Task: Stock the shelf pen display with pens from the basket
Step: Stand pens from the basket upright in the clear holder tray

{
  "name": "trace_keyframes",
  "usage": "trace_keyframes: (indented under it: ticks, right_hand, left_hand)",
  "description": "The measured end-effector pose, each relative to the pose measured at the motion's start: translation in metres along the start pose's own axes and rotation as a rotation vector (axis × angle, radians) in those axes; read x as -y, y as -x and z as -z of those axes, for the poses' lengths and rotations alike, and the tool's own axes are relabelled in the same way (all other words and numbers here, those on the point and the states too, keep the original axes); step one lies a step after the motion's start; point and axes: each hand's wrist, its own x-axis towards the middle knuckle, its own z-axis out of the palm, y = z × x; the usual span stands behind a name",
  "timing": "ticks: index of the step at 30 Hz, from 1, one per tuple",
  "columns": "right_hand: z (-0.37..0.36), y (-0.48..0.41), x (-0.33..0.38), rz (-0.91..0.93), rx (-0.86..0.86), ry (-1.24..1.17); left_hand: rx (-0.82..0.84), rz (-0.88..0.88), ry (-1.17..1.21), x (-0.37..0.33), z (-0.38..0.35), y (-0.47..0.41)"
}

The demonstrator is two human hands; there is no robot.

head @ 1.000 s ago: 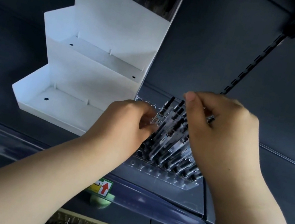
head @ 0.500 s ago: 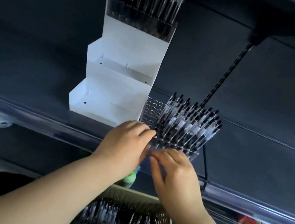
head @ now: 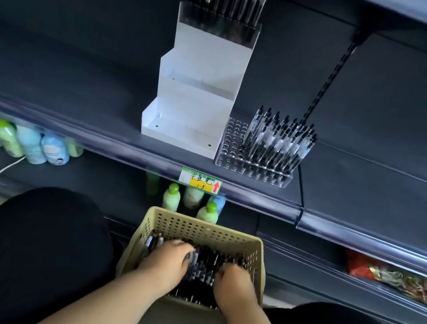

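Head camera, looking steeply down and forward at a shop shelf.

One wide-angle view from the person's head: the basket (head: pixel 202 234) sits close below at near centre between dark-clad knees, the shelf (head: pixel 71 119) edge crosses the middle, and the white tiered stand (head: pixel 198 96) and clear pen rack (head: pixel 254 166) stand farther off, bowed by the lens.
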Motion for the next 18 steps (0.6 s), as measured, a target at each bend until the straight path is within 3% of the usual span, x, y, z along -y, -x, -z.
trace_keyframes:
  ticks: [5,7,8,13,18]
  right_hand:
    - [-0.025,0.0,-0.012,0.119,0.166,0.303]
    - [-0.022,0.0,-0.01,0.089,0.226,0.276]
    - [-0.019,-0.001,-0.009,0.039,0.23,0.235]
    - [-0.011,-0.014,-0.014,0.068,0.3,0.584]
    - [-0.013,-0.034,-0.016,0.083,0.344,0.724]
  left_hand:
    - [0.05,0.127,0.011,0.017,-0.012,0.004]
    - [0.054,0.18,0.029,0.021,-0.013,-0.001]
    - [0.052,0.207,0.04,0.023,-0.014,-0.004]
    - [0.074,0.322,0.113,0.029,-0.03,-0.018]
    - [0.096,0.397,0.143,0.034,-0.043,-0.03]
